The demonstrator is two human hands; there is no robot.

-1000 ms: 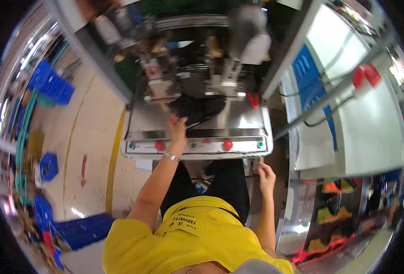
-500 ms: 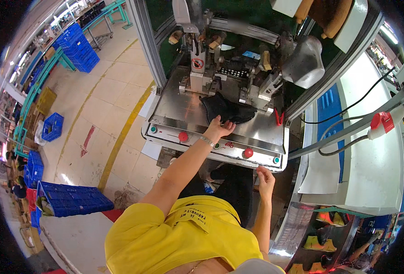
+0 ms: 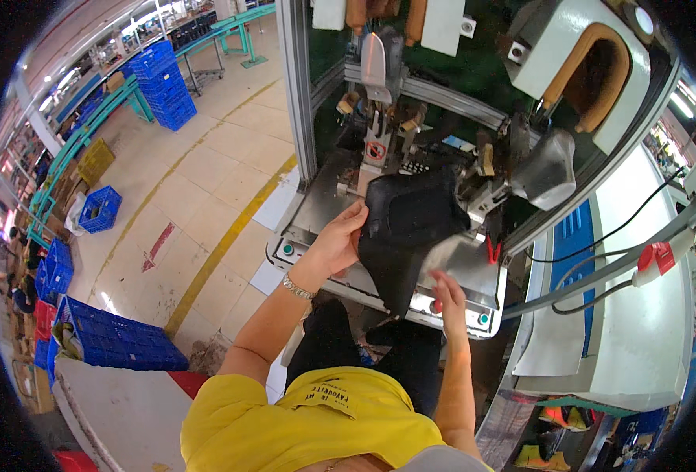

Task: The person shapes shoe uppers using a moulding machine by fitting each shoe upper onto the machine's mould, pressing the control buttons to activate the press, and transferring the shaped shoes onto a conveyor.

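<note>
My left hand (image 3: pixel 340 242) grips the left edge of a black boot upper (image 3: pixel 415 208), its thumb and fingers closed on the material. The upper is lifted in front of the machine, with its wide part up and a narrower part hanging down. Just to the right of that hanging part is my right hand (image 3: pixel 450 300), slightly blurred, its fingers out and nothing in them. It sits over the front panel, apart from the upper. Behind the upper stands the shoe-forming machine (image 3: pixel 375 130), with a metal foot-shaped mould (image 3: pixel 548 169) on its right side.
Green buttons (image 3: pixel 483 318) sit on the machine's front panel. A red clip-like part (image 3: pixel 493 250) is near its right edge. Metal posts (image 3: pixel 294 94) frame the machine. Cables and a red plug (image 3: pixel 656 261) hang at right. Blue crates (image 3: pixel 124 334) stand on the left.
My left hand has picked the black upper up off the metal plate and brought it toward me. My right hand has moved up to the front panel. The view has shifted.
</note>
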